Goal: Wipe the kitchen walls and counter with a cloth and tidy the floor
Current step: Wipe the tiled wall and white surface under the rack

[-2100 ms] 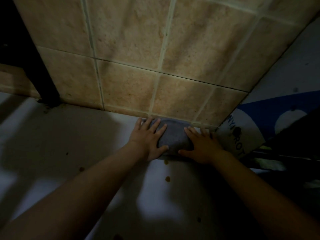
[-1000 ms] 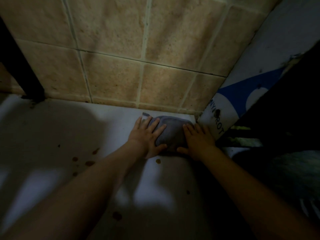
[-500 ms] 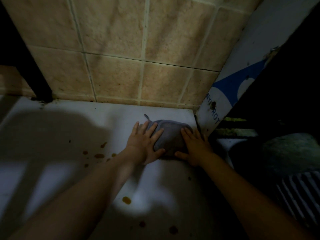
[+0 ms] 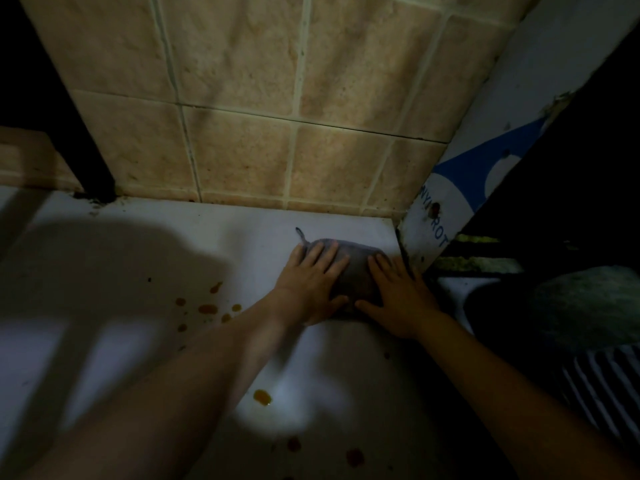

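Note:
A grey cloth [image 4: 353,271] lies bunched on the white counter [image 4: 145,244], a short way in front of the beige tiled wall [image 4: 242,98]. My left hand [image 4: 310,284] presses flat on the cloth's left side with fingers spread. On its right side my right hand [image 4: 398,296] presses flat too, fingers straight. Only the middle strip of the cloth shows between the two hands. Several orange-brown stains [image 4: 207,308] dot the counter to the left of the hands, and more stains [image 4: 262,397] lie nearer to me.
A white and blue board with lettering [image 4: 450,202] leans at the right, right beside the cloth. A dark post [image 4: 90,161] stands at the back left. Dark objects and a striped cloth [image 4: 595,382] fill the right side.
Both hands have drawn the cloth back from the wall's foot toward me across the counter. More stains on the counter have come into view as the camera tilted down.

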The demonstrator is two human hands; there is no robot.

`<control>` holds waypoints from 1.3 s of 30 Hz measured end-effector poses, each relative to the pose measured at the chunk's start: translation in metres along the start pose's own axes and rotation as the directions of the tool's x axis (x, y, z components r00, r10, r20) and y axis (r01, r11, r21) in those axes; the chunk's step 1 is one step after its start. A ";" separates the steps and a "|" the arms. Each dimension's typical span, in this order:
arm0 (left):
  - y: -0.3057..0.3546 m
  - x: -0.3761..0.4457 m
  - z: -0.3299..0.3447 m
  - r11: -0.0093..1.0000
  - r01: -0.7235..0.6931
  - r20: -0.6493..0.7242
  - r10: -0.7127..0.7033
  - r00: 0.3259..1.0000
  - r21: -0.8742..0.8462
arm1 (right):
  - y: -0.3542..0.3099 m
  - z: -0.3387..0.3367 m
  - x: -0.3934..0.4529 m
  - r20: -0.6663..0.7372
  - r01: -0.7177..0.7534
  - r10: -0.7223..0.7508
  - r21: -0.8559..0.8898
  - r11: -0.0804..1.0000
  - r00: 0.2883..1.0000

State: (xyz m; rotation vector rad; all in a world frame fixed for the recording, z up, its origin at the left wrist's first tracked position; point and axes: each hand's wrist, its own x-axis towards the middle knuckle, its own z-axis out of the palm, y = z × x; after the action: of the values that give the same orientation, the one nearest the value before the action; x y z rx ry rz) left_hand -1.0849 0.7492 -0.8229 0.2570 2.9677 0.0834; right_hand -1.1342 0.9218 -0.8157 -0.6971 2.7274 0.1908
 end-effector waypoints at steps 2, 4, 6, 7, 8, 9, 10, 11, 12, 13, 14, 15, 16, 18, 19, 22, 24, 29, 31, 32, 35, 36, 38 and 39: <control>-0.003 0.001 0.007 1.000 0.004 0.019 -0.005 1.000 0.013 | 0.002 0.001 0.000 0.015 0.007 -0.007 -0.034 0.999 1.000; -0.009 0.001 0.012 1.000 -0.002 0.010 0.001 1.000 0.024 | 0.004 0.002 0.001 0.031 0.016 -0.015 -0.058 0.998 0.999; -0.014 0.001 0.013 0.999 -0.017 0.006 0.016 1.000 0.036 | 0.005 0.003 0.004 0.031 0.035 -0.033 -0.087 0.996 0.999; -0.016 0.002 0.012 0.999 -0.019 0.009 0.018 1.000 0.045 | 0.006 0.003 0.006 0.031 0.046 -0.043 -0.098 0.994 0.999; -0.017 0.002 0.011 0.998 -0.018 0.014 0.017 1.000 0.053 | 0.006 0.002 0.008 0.030 0.054 -0.052 -0.104 0.993 0.998; -0.019 0.003 0.010 0.998 -0.015 0.022 0.014 1.000 0.059 | 0.006 0.001 0.010 0.030 0.060 -0.057 -0.107 0.992 0.998; -0.020 0.003 0.009 0.998 -0.010 0.030 0.008 1.000 0.062 | 0.006 0.001 0.012 0.030 0.065 -0.062 -0.109 0.992 0.998; -0.022 0.004 0.009 0.998 -0.005 0.038 0.003 0.999 0.066 | 0.006 0.000 0.014 0.030 0.069 -0.066 -0.111 0.991 0.997; -0.025 0.004 0.008 0.997 -0.001 0.043 -0.003 0.999 0.072 | 0.004 -0.001 0.016 0.031 0.074 -0.071 -0.112 0.991 0.997; -0.028 0.004 0.007 0.997 0.003 0.047 -0.007 0.999 0.079 | 0.002 -0.003 0.018 0.033 0.080 -0.077 -0.111 0.991 0.997; -0.031 0.005 0.006 0.996 0.009 0.049 -0.013 0.999 0.085 | -0.001 -0.005 0.021 0.037 0.085 -0.081 -0.108 0.991 0.996; -0.034 0.005 0.005 0.996 0.016 0.050 -0.020 0.999 0.091 | -0.003 -0.007 0.024 0.044 0.089 -0.084 -0.107 0.990 0.995; -0.038 0.005 0.004 0.995 0.024 0.051 -0.029 0.998 0.097 | -0.006 -0.009 0.027 0.048 0.093 -0.088 -0.110 0.990 0.995; -0.044 0.005 0.002 0.994 0.037 0.048 -0.042 0.998 0.106 | -0.012 -0.013 0.034 0.048 0.102 -0.097 -0.125 0.987 0.994; -0.047 0.005 0.002 0.993 0.041 0.045 -0.046 0.998 0.112 | -0.014 -0.014 0.037 0.047 0.106 -0.101 -0.132 0.986 0.994; -0.054 0.005 0.001 0.992 0.046 0.044 -0.052 0.998 0.120 | -0.019 -0.018 0.042 0.045 0.114 -0.109 -0.133 0.984 0.993; -0.058 0.004 0.002 0.993 0.053 0.050 -0.059 0.997 0.107 | -0.022 -0.020 0.043 0.041 0.127 -0.122 -0.143 0.982 0.992; -0.066 -0.002 0.004 0.991 0.067 0.052 -0.073 0.996 0.112 | -0.032 -0.023 0.046 0.050 0.154 -0.148 -0.153 0.976 0.988; -0.070 -0.007 0.005 0.992 0.079 0.044 -0.084 0.996 0.093 | -0.038 -0.022 0.046 0.043 0.165 -0.161 -0.147 0.975 0.986; -0.072 -0.011 0.006 0.993 0.087 0.045 -0.091 0.995 0.079 | -0.041 -0.022 0.046 0.040 0.170 -0.166 -0.144 0.975 0.985; -0.077 -0.020 0.007 0.993 0.110 0.066 -0.113 0.991 0.048 | -0.051 -0.018 0.047 0.036 0.173 -0.169 -0.144 0.974 0.985; -0.079 -0.022 0.007 0.992 0.114 0.070 -0.117 0.991 0.045 | -0.053 -0.017 0.047 0.031 0.173 -0.171 -0.147 0.974 0.985; -0.081 -0.029 0.008 0.992 0.121 0.063 -0.124 0.990 0.049 | -0.058 -0.017 0.045 0.023 0.183 -0.181 -0.145 0.972 0.983; -0.082 -0.032 0.009 0.991 0.125 0.054 -0.128 0.990 0.052 | -0.061 -0.017 0.043 0.023 0.190 -0.189 -0.137 0.972 0.982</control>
State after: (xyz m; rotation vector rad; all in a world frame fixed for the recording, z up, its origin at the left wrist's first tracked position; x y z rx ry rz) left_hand -1.0657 0.6631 -0.8327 0.0747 2.9229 -0.0115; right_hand -1.1445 0.8460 -0.8173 -0.9866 2.6365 0.3405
